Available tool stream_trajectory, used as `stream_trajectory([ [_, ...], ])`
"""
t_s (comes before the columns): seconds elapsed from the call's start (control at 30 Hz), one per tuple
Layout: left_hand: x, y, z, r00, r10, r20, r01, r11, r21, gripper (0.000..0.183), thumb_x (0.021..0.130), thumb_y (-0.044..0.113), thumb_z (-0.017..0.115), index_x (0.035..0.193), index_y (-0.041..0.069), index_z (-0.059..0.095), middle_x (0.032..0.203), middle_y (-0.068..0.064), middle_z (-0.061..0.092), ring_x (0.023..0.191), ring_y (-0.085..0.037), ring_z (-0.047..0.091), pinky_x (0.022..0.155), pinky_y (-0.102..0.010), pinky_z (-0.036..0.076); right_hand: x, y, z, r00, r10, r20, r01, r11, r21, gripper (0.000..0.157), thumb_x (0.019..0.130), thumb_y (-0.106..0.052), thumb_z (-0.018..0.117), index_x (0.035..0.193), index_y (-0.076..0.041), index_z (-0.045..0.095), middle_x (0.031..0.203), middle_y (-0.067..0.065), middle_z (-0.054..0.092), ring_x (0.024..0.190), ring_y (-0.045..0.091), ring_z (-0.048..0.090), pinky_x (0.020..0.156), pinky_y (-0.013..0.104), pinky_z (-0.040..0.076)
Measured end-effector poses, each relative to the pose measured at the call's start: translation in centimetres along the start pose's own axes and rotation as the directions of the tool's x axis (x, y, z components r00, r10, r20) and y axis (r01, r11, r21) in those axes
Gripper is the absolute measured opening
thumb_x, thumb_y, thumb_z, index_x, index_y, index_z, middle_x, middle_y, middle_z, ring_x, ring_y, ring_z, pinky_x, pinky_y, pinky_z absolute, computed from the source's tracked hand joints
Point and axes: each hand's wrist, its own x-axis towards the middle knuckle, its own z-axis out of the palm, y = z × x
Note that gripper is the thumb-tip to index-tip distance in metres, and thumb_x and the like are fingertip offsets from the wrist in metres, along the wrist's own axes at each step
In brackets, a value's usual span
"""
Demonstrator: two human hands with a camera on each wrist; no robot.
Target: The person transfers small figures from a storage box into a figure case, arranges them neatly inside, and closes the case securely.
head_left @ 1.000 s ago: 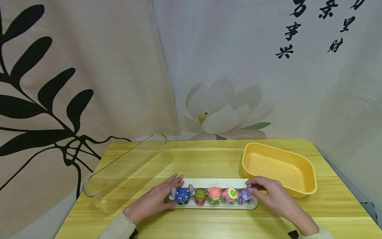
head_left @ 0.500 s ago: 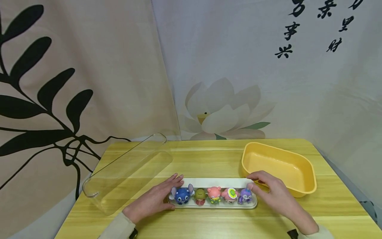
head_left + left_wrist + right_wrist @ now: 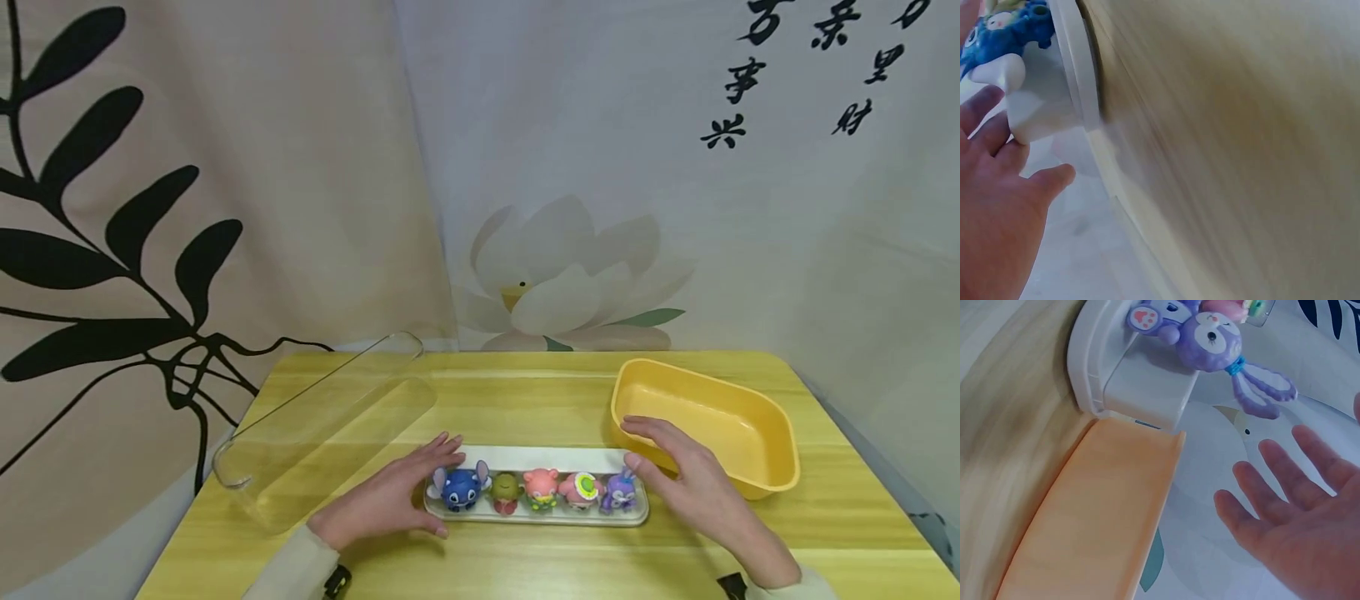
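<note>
A row of several small toy figures stands on a long white stepped display base [image 3: 536, 459] in the middle of the table. From left to right are a blue big-eared figure [image 3: 459, 490], an olive-green one [image 3: 506, 490], two pink ones, and a purple rabbit figure [image 3: 618, 490]. My left hand [image 3: 397, 493] is at the base's left end, fingers extended; whether they touch it I cannot tell. My right hand [image 3: 693, 479] hovers by the right end with spread fingers. In the right wrist view it is apart from the purple rabbit figure [image 3: 1210, 344] and holds nothing.
A clear, transparent cover [image 3: 330, 425] lies slanted on the left of the wooden table [image 3: 525, 567]. Behind my right hand stands a yellow tub [image 3: 750, 400], close to the base's right end. A printed cloth [image 3: 337, 167] hangs beyond the table.
My right hand has let go of the purple rabbit figure's ears, moved slightly back and spread its fingers. My left thumb has lifted a little away from the base. The figures stay in place.
</note>
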Motion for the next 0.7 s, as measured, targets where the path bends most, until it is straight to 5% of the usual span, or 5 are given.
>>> stream_trajectory([
  [0.2,-0.2,0.4,-0.7,0.988,0.088,-0.127,-0.098,0.992,-0.079,0.069,0.091,0.052,0.06,0.149,0.022,0.039,0.16,0.003,0.019,0.146,-0.023,0.015,0.108,-0.063,0.026,0.3,-0.3,-0.3,1.0,0.018,0.003,-0.018,1.0,0.023,0.039,0.095,-0.029,0.064,0.132,-0.02,0.058,0.139,-0.002,0.053,0.128,0.028,0.048,0.099,0.057,0.041],
  [0.4,-1.0,1.1,-1.6,0.934,0.158,-0.32,-0.183,0.982,-0.049,0.057,0.097,0.033,0.057,0.149,0.019,0.039,0.157,-0.002,0.029,0.143,-0.026,0.024,0.107,-0.062,0.029,0.7,-0.9,-0.4,1.0,0.029,-0.007,-0.029,0.998,0.062,0.043,0.095,-0.028,0.063,0.136,-0.021,0.055,0.146,-0.001,0.045,0.132,0.031,0.043,0.098,0.062,0.039],
  [0.53,-2.2,1.8,-2.1,0.861,0.202,-0.467,-0.225,0.974,0.007,0.061,0.091,0.023,0.067,0.146,0.019,0.042,0.152,-0.005,0.038,0.14,-0.028,0.033,0.113,-0.043,0.029,0.9,-1.5,-0.4,0.999,0.032,-0.011,-0.031,0.997,0.074,0.047,0.095,-0.029,0.062,0.14,-0.023,0.051,0.151,0.0,0.038,0.135,0.033,0.038,0.1,0.065,0.035],
  [0.7,-3.6,2.7,-3.0,0.693,0.298,-0.657,-0.299,0.947,0.115,0.055,0.089,0.028,0.07,0.136,0.007,0.053,0.141,-0.014,0.051,0.133,-0.032,0.043,0.113,-0.025,0.028,1.3,-2.2,-0.3,0.999,0.03,-0.018,-0.028,0.997,0.077,0.052,0.096,-0.03,0.061,0.144,-0.024,0.046,0.156,-0.003,0.03,0.139,0.035,0.031,0.098,0.07,0.032],
])
